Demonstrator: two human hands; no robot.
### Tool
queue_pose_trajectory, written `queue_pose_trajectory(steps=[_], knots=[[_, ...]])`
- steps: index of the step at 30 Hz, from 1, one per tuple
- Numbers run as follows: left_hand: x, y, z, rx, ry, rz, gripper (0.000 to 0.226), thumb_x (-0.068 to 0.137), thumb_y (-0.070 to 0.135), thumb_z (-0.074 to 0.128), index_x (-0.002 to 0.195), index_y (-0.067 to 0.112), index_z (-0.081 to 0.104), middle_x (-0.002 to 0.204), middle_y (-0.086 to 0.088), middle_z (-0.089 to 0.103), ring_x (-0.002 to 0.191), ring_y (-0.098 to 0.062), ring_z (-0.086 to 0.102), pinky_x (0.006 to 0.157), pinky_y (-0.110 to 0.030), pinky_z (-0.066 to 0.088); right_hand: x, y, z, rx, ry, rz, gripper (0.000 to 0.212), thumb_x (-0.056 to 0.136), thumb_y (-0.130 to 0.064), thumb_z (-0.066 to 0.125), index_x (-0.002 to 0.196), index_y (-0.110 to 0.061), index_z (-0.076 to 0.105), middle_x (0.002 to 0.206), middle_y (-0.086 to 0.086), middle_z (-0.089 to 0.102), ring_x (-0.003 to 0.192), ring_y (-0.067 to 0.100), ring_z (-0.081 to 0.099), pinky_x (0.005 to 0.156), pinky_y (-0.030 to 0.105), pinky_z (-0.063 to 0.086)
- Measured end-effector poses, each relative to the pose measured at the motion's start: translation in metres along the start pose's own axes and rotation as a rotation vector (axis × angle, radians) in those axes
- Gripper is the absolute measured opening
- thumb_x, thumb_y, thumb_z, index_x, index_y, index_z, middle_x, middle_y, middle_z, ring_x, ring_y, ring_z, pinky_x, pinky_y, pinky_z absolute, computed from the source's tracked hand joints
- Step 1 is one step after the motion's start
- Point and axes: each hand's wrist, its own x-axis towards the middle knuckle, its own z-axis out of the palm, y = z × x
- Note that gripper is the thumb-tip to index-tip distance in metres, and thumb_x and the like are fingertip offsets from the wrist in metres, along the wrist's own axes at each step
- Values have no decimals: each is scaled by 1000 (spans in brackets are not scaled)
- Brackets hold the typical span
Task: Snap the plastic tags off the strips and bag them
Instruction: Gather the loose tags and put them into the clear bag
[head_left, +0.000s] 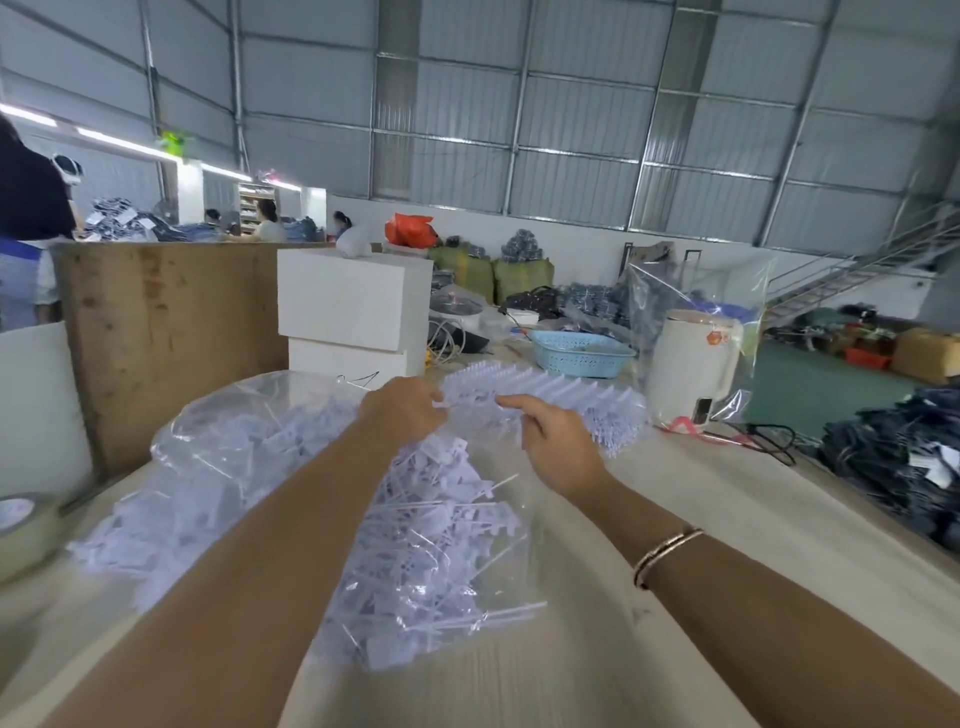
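A stack of pale lilac tag strips lies across the table beyond my hands. My left hand pinches the near left end of a strip. My right hand rests on the stack just to the right, its index finger stretched toward the left hand; whether it grips anything I cannot tell. Below and between my forearms a clear plastic bag holds many loose lilac tags, some spilling toward the table's near edge.
White foam blocks and a wooden panel stand behind the bag. A blue basket, a white kettle in clear plastic, a tape roll at left and dark garments at right surround the table.
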Motion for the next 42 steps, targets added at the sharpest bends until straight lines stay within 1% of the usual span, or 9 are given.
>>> queue_pose_trajectory(steps=[3,7,10,16,22,28,31,37,42], knots=[[-1,-10,6,-168,78,18,21,91,16,54,103,21,70,121,-2,62,106,-19,57,90,-27,44,4,14,-2,5,2,20,44,94,0,38,113,-26,67,67,-9,60,51,10,50,51,24,40],[-6,-25,-16,-565,271,1,13,89,12,59,90,16,70,108,-2,67,89,-11,58,74,-16,41,4,34,-5,-8,-61,108,54,91,6,34,118,-30,64,129,0,59,116,15,56,92,28,48],[-22,-29,-36,-792,252,162,20,89,13,59,82,30,66,92,9,65,73,-6,57,61,-10,42,6,39,-5,45,-62,166,53,89,9,35,120,-24,64,120,1,64,101,15,62,83,25,51],[-46,-22,-32,-7,-445,367,27,93,22,54,119,31,58,112,16,51,108,-8,51,88,-20,40,21,14,-9,391,193,431,49,85,11,30,106,-18,64,61,1,48,46,13,41,37,18,38],[-91,-24,-58,83,145,394,38,92,39,51,129,31,53,132,5,50,121,-17,47,100,-39,38,12,-10,-24,522,135,316,40,94,1,33,79,-23,61,66,2,47,38,9,39,40,19,33],[-171,-61,-94,905,398,-41,41,84,52,52,121,34,54,121,-2,46,110,-24,45,86,-36,36,-32,-8,-25,205,-317,302,33,96,-16,49,125,-29,58,71,-23,55,51,7,42,46,13,32],[-175,-71,-111,837,14,-268,42,93,49,40,128,26,49,130,-8,43,116,-29,48,93,-38,42,-37,-24,-35,-53,-635,307,41,92,3,43,125,-17,58,87,-3,58,62,24,61,47,17,39],[-183,-81,-132,491,-450,-256,18,93,18,52,106,7,59,93,-10,65,63,-16,67,61,-25,53,0,-71,-65,442,-243,326,42,92,6,33,106,-11,69,61,5,51,43,12,46,43,21,42],[-160,-97,-167,-311,75,-255,33,84,-17,40,94,1,66,86,-15,57,60,-19,48,44,-14,37,15,-79,-83,547,-37,329,44,91,9,30,97,-9,69,45,0,44,31,7,37,34,15,32]])
